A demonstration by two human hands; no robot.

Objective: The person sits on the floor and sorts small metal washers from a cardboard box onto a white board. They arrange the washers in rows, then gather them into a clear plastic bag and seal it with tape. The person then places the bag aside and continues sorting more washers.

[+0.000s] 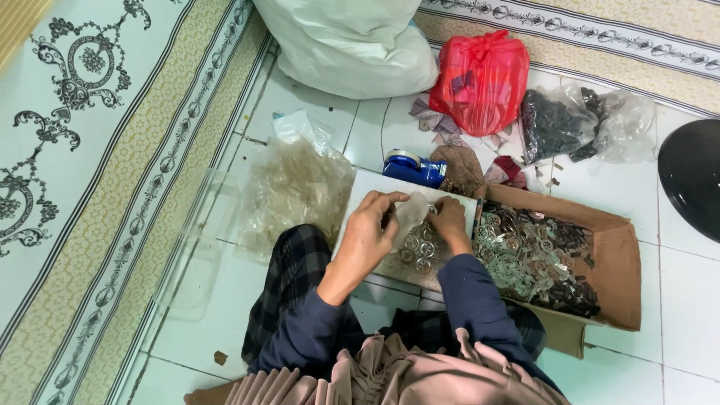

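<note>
**Over my lap: bagging small metal rings**

Over my lap, above my checked trousers (289, 285), both hands meet at a small clear plastic bag (414, 212) held over a white flat board (358, 196). My left hand (369, 234) has its fingers (388, 201) curled and pinched on the bag's near edge; my right hand (451, 222) is closed on the other side, fingers bent down onto the plastic. Beneath the bag on the board lies a cluster of small round silvery metal rings (418, 247).

I judge that I am at the filling step: the bag is gripped at its mouth, and the rings sit just under it. What follows calls for holding the mouth apart with one hand while the other picks up rings cleanly, without spilling them off the board.

Just beside my right hand stands a brown cardboard box (616, 262) heaped with more silvery pieces (525, 251). To the left rests a pile of empty clear bags (296, 187) on the white tiled floor (690, 300). Farther off sit a blue tape dispenser (414, 168), a red plastic bag (480, 79), a clear bag of dark parts (559, 124) and a large white sack (349, 45).
</note>
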